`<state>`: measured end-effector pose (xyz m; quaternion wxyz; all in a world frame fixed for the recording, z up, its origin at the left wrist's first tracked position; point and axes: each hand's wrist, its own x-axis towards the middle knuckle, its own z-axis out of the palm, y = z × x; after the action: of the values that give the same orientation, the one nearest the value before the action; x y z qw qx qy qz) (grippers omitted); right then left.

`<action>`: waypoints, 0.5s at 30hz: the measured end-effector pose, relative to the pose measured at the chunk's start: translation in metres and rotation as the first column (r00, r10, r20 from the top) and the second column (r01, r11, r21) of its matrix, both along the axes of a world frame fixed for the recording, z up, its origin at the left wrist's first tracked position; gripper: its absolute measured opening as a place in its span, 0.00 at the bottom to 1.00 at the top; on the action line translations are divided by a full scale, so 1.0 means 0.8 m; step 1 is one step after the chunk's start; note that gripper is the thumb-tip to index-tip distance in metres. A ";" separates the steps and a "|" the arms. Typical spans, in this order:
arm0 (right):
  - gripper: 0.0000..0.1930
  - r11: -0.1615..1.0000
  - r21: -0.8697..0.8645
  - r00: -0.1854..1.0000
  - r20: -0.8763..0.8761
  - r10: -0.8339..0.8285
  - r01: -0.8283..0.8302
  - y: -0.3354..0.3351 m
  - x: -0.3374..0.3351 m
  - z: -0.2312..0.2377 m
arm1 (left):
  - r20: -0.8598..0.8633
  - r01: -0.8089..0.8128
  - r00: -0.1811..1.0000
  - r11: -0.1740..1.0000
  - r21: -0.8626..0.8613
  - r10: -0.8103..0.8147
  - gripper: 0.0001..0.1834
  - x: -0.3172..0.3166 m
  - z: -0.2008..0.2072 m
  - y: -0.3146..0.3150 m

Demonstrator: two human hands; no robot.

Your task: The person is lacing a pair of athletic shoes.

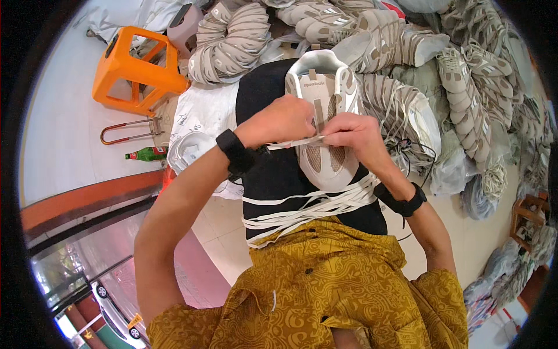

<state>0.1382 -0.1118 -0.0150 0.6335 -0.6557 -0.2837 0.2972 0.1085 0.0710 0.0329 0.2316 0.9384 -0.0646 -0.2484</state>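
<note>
A cream and beige sneaker lies on the black cloth over my lap, its heel pointing away from me and its toe toward me. My left hand is closed at the left side of the shoe's lacing area; whatever its fingers grip is hidden. Over the front of the tongue, my right hand pinches a flat off-white shoelace, which stretches left beneath my left hand. Several loose white laces lie across my lap below the toe.
Rows of similar sneakers are heaped ahead and to the right, some beside clear plastic bags. At the left stand an orange plastic stool, a red-handled metal tool and a green bottle. A thin black cord hangs right of the shoe.
</note>
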 end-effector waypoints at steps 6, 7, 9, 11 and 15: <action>0.04 0.998 -0.004 0.990 0.129 -0.064 0.065 -0.001 0.001 -0.005 | -0.028 -0.193 0.981 0.981 -0.012 0.193 0.12 -0.003 0.003 -0.015; 0.04 0.997 0.017 0.987 0.147 -0.071 0.069 -0.001 0.001 -0.005 | 0.073 -0.065 0.996 0.990 0.128 0.056 0.12 -0.004 0.003 -0.017; 0.05 0.998 0.049 0.991 0.129 -0.037 0.030 -0.002 0.000 -0.006 | 0.044 0.088 0.994 0.963 0.255 -0.102 0.13 0.001 0.006 -0.018; 0.05 0.996 0.059 0.975 0.204 -0.084 0.073 -0.004 0.001 -0.007 | -0.113 -0.024 0.993 0.990 0.140 0.040 0.11 0.007 0.009 -0.017; 0.05 0.987 0.130 0.857 0.493 -0.148 0.096 -0.003 0.007 -0.011 | 0.107 0.023 0.992 0.940 0.340 -0.063 0.07 0.000 0.008 -0.028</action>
<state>0.1435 -0.1141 -0.0236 0.5881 -0.6940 -0.4108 0.0613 0.1087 0.0485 0.0396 0.0574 0.9754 -0.0548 -0.2057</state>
